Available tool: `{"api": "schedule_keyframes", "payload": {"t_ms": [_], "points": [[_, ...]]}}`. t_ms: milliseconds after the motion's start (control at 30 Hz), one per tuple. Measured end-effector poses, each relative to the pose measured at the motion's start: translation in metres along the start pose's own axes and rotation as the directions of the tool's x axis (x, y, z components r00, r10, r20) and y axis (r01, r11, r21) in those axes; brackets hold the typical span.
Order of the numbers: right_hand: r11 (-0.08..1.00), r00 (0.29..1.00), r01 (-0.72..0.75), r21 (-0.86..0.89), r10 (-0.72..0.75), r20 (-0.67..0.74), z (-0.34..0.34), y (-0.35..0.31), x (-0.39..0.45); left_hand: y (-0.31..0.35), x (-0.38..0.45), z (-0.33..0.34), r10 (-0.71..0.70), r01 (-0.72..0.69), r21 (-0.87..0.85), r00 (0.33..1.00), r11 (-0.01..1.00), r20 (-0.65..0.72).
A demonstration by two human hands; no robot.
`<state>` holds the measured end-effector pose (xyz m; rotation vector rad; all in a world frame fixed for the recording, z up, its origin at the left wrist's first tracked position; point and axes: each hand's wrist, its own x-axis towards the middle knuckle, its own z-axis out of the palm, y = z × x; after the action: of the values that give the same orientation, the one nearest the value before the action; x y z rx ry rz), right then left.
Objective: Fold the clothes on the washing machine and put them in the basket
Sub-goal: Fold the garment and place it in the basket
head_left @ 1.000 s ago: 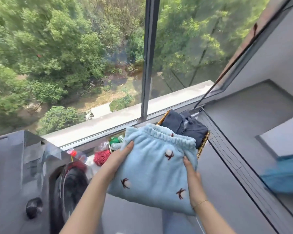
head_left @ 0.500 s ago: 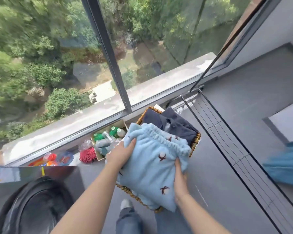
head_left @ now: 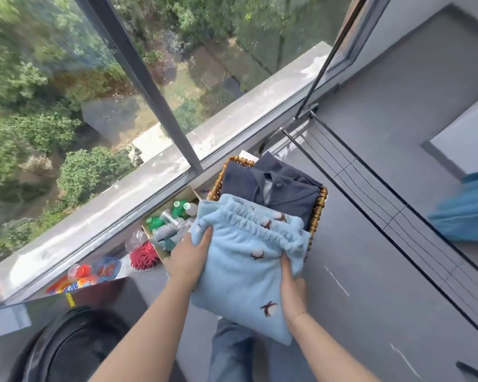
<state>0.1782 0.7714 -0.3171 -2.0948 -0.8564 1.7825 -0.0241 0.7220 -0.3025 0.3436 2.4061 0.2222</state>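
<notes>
Since half a second ago, the folded light blue trousers have been brought lower and nearer to the basket, so that their gathered waistband now lies over the near part of it, beside the dark blue garment already lying inside. From this it is judged that the folding of this piece is finished and that only the setting down is left; the trousers are not yet released.

Going from left to right, the washing machine is seen at the lower left with its dark round door, and no clothes can be seen on the part of it that is in view. Behind it, along the window, a red-labelled bottle, a red fluffy thing and a box of small bottles are standing on the floor.

Then the left hand is found, closed on the left edge of the trousers, with the fingers laid over the upper corner and the forearm stretched forward from below. The right hand is clamped on the right edge, with the fingers pressed into the cloth below the waistband. The two hands are kept apart, with the folded piece between them, tilted down toward the basket.

At the far right, a blue cloth is seen, well apart from the basket.
</notes>
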Motion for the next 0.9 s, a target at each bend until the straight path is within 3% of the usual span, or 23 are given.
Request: {"api": "schedule_keyframes", "payload": {"t_ms": [67, 133, 200, 233, 267, 300, 333, 433, 533, 733, 900], "points": [[0.999, 0.999, 0.043, -0.018, -0.043, -0.032, 0.001, -0.006, -0.003, 0.008, -0.001, 0.0, 0.088, -0.084, 0.032, 0.976, 0.996, -0.197], [0.945, 0.932, 0.256, -0.201, -0.297, -0.206, -0.001, -0.012, -0.01, 0.016, -0.011, -0.002, 0.366, -0.351, 0.113, 0.838, 0.929, -0.404], [0.737, 0.715, 0.536, -0.411, -0.656, -0.244, -0.001, -0.021, -0.019, 0.021, -0.025, 0.003, 0.668, -0.655, 0.2, 0.613, 0.728, -0.422], [0.589, 0.598, 0.643, -0.489, -0.785, -0.159, 0.001, -0.024, -0.019, 0.022, -0.031, 0.007, 0.77, -0.743, 0.243, 0.533, 0.624, -0.35], [0.45, 0.517, 0.698, -0.557, -0.855, -0.044, 0.005, -0.029, -0.016, 0.021, -0.034, 0.011, 0.825, -0.779, 0.278, 0.506, 0.562, -0.252], [0.358, 0.492, 0.7, -0.617, -0.869, 0.054, 0.011, -0.033, -0.009, 0.019, -0.034, 0.015, 0.838, -0.783, 0.302, 0.52, 0.545, -0.165], [0.321, 0.517, 0.667, -0.673, -0.849, 0.108, 0.019, -0.036, 0.0, 0.016, -0.031, 0.021, 0.824, -0.767, 0.313, 0.556, 0.561, -0.113], [0.3, 0.585, 0.585, -0.754, -0.8, 0.136, 0.033, -0.045, 0.028, 0.011, -0.016, 0.033, 0.764, -0.705, 0.337, 0.642, 0.624, -0.072], [0.264, 0.573, 0.553, -0.791, -0.809, 0.131, 0.037, -0.043, 0.054, 0.012, -0.003, 0.046, 0.757, -0.687, 0.373, 0.65, 0.623, -0.067], [0.166, 0.642, 0.492, -0.855, -0.732, 0.227, 0.044, -0.044, 0.089, 0.009, 0.015, 0.074, 0.769, -0.683, 0.403, 0.634, 0.609, -0.087], [0.115, 0.532, 0.568, -0.815, -0.807, 0.258, 0.042, -0.034, 0.113, 0.007, 0.024, 0.096, 0.787, -0.679, 0.44, 0.607, 0.587, -0.112]]}}
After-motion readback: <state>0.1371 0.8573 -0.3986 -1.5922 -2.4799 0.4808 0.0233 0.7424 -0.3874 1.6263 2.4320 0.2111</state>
